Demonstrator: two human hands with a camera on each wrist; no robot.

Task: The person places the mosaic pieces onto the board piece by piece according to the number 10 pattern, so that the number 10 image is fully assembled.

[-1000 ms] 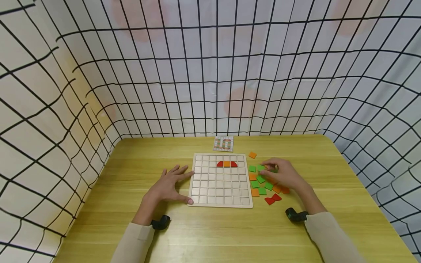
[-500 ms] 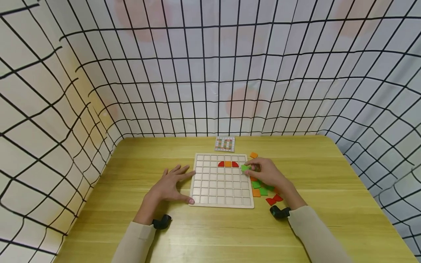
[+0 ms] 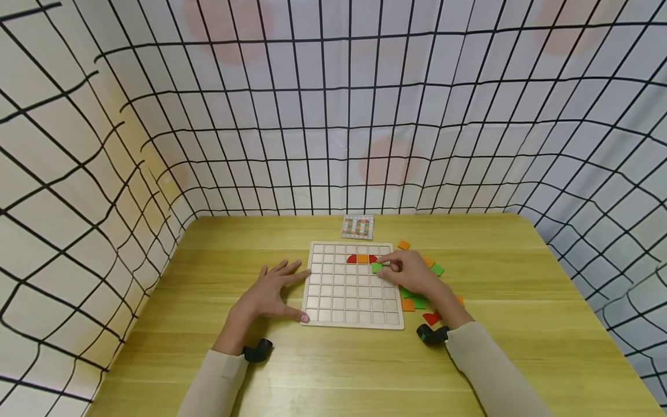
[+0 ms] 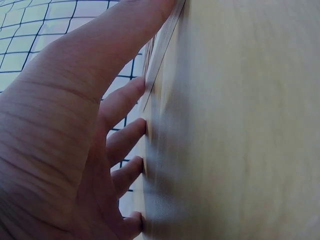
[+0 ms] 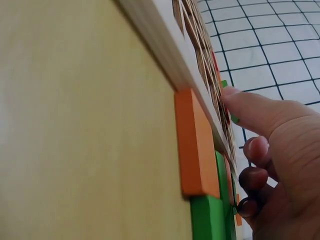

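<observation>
A pale wooden grid board [image 3: 339, 301] lies on the table, with a red quarter-round tile [image 3: 352, 259], an orange square tile [image 3: 362, 259] and a second red tile [image 3: 372, 259] set in one row. Between thumb and fingers my right hand [image 3: 411, 272] pinches a green square tile [image 3: 376, 268] over the board, just below the right red tile. In the right wrist view that green tile [image 5: 235, 119] is mostly behind the thumb. Spread fingers of my left hand [image 3: 268, 295] touch the board's left edge, thumb at its lower corner.
A small patterned card [image 3: 358, 227] lies behind the board. To its right are loose tiles, partly under my right arm: an orange tile [image 3: 403, 245], a green tile [image 3: 438, 269], a red piece [image 3: 431, 318] and several others. Black wire mesh [image 3: 333, 127] encloses the table's back and sides.
From the loose tiles, my right hand has moved left over the board with a green tile in its pinch. My left hand stays at the board's edge.
</observation>
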